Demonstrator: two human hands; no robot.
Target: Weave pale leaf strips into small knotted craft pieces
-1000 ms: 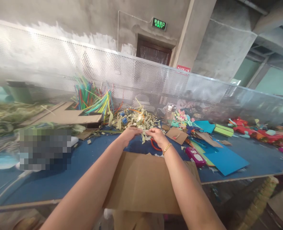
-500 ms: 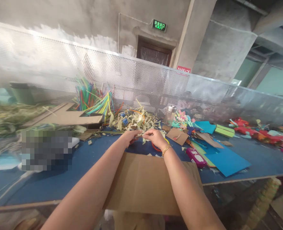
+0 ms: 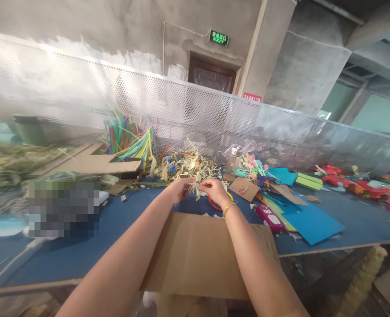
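Note:
Both hands meet over the blue table (image 3: 129, 229), just in front of a heap of pale dried plant strips (image 3: 198, 165). My left hand (image 3: 179, 190) is closed, its fingertips pinching a pale dried strip (image 3: 195, 187). Opposite it, my right hand (image 3: 215, 190) pinches the same small pale piece between thumb and finger. The piece is partly hidden by the fingers and blends with the heap behind. Below my right wrist lies a yellow and red ring (image 3: 214, 203). A brown cardboard sheet (image 3: 195, 255) lies under my forearms at the table's front edge.
Coloured stems (image 3: 125, 134) and cut cardboard (image 3: 96, 163) stand back left. A glass bottle (image 3: 235, 158), paper flowers (image 3: 252, 163), a magenta box (image 3: 270, 218) and blue sheets (image 3: 314, 222) lie to the right. A perforated metal screen (image 3: 195, 105) runs behind the table.
My hands have shifted only slightly, with the fingertips a little higher and the pale strip still between them. The surroundings look the same.

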